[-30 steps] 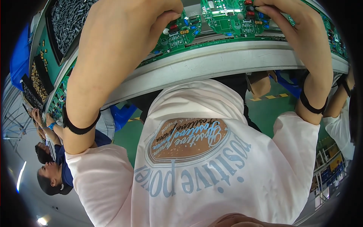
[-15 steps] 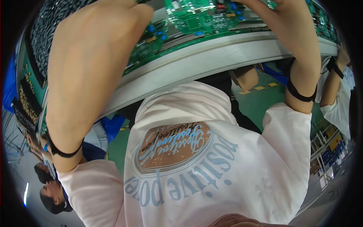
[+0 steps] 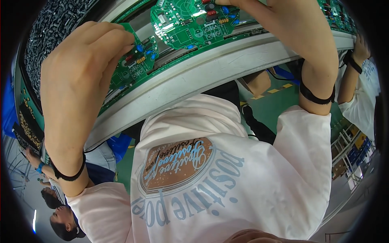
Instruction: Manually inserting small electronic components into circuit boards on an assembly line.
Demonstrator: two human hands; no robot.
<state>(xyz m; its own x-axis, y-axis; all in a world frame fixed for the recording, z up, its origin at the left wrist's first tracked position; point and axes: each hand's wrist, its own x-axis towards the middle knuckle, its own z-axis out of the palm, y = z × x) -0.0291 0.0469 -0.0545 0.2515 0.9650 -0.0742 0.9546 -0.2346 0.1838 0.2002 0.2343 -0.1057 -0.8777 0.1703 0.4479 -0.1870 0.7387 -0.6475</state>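
- Left hand: fingers bent close together at the left board; grip unclear.
- Right hand: fingers at the middle board; opening and grip unclear.
- Both boards lie along the rail.

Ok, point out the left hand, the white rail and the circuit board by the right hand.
Left hand (image 3: 83, 54), head view: its back.
White rail (image 3: 202, 70), head view: its middle.
Circuit board (image 3: 183, 35), head view: bare green surface.

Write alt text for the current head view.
A person's bare left hand is at a green circuit board dotted with blue components; the bare right hand, partly cut off, is at a second board. A pale grey rail runs below; small dark parts lie heaped left.
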